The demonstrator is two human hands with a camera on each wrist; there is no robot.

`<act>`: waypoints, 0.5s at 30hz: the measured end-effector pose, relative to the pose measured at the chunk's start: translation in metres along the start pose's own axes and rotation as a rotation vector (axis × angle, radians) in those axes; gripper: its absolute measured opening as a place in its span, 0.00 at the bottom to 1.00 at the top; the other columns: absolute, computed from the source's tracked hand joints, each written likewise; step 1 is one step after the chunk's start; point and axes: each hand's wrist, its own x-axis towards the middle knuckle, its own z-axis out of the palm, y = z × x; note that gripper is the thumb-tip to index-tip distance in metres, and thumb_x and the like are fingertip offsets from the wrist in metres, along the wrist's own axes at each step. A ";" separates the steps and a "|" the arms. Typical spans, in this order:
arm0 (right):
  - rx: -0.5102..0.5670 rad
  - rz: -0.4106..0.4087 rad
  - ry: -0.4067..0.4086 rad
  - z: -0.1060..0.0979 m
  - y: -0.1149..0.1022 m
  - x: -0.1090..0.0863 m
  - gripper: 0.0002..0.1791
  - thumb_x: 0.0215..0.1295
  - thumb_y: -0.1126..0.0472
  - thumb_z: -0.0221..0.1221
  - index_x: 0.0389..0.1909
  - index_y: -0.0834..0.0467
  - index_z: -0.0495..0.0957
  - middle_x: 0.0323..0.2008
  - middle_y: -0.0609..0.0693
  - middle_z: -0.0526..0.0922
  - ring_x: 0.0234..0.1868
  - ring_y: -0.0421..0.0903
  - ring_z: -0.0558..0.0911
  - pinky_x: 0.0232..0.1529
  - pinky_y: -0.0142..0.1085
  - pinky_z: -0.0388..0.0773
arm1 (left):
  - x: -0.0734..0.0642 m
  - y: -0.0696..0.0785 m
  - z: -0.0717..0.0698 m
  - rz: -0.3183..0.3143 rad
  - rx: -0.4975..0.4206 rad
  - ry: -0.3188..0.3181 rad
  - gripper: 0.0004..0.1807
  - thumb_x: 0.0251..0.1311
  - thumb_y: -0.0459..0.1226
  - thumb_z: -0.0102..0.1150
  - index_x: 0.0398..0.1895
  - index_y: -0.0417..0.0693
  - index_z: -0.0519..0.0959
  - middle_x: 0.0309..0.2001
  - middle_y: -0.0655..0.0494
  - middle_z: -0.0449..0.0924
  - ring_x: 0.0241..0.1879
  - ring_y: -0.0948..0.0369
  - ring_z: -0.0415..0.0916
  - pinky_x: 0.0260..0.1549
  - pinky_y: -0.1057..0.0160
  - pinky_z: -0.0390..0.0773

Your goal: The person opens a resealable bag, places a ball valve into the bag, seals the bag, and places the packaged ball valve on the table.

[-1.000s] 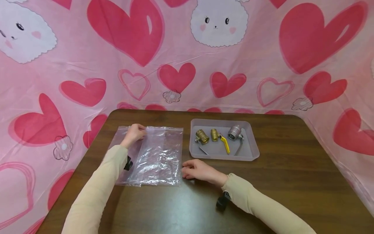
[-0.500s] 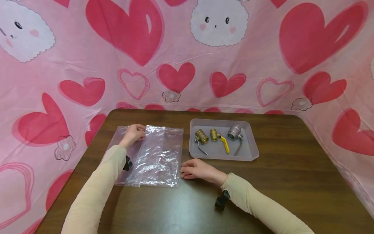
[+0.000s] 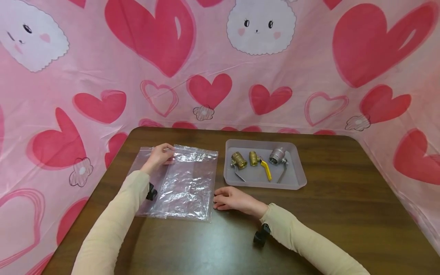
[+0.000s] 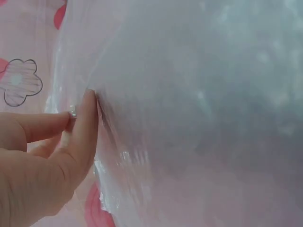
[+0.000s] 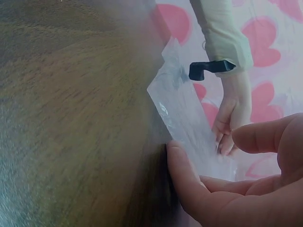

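Observation:
Two clear zip bags lie overlapping on the left of the table. My left hand (image 3: 159, 157) is at the top left corner of the upper zip bag (image 3: 189, 179); in the left wrist view its thumb and a finger pinch a small bit of the plastic film (image 4: 73, 112). The lower zip bag (image 3: 144, 152) sticks out to the left, partly hidden by the wrist. Beside the upper bag's right edge, my right hand (image 3: 237, 200) rests low over the table, fingers loosely bent, thumb apart from the forefinger in the right wrist view, nothing between them.
A shallow translucent tray (image 3: 300, 172) stands right of the bags on the brown table (image 3: 343, 198). It holds a brass ball valve (image 3: 239, 160), a smaller one with a yellow lever (image 3: 266, 170), and a silver ball valve (image 3: 277, 155). A pink heart-print cloth (image 3: 237, 68) hangs behind.
The upper bag's top edge has risen slightly at its left corner, with the left hand moving slightly up and right. The right hand stays nearly still.

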 end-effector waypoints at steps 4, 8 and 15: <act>-0.002 -0.009 -0.004 0.002 -0.001 -0.001 0.28 0.73 0.64 0.51 0.66 0.77 0.61 0.58 0.68 0.76 0.54 0.52 0.84 0.58 0.42 0.81 | -0.002 -0.001 0.001 0.012 -0.073 -0.031 0.19 0.69 0.24 0.45 0.61 0.25 0.64 0.41 0.40 0.78 0.31 0.67 0.79 0.36 0.68 0.85; -0.005 -0.021 -0.004 0.003 -0.002 -0.002 0.27 0.72 0.64 0.52 0.66 0.76 0.61 0.56 0.68 0.77 0.52 0.51 0.84 0.57 0.42 0.81 | -0.002 -0.002 0.000 0.001 -0.134 -0.059 0.10 0.69 0.24 0.42 0.50 0.25 0.64 0.42 0.46 0.75 0.30 0.68 0.77 0.34 0.71 0.84; 0.009 -0.034 0.025 0.004 -0.001 -0.002 0.22 0.71 0.64 0.53 0.61 0.73 0.65 0.49 0.65 0.80 0.47 0.47 0.85 0.54 0.41 0.83 | 0.000 -0.002 -0.002 -0.047 -0.227 -0.103 0.05 0.70 0.23 0.38 0.45 0.33 0.63 0.38 0.53 0.70 0.28 0.69 0.75 0.31 0.74 0.81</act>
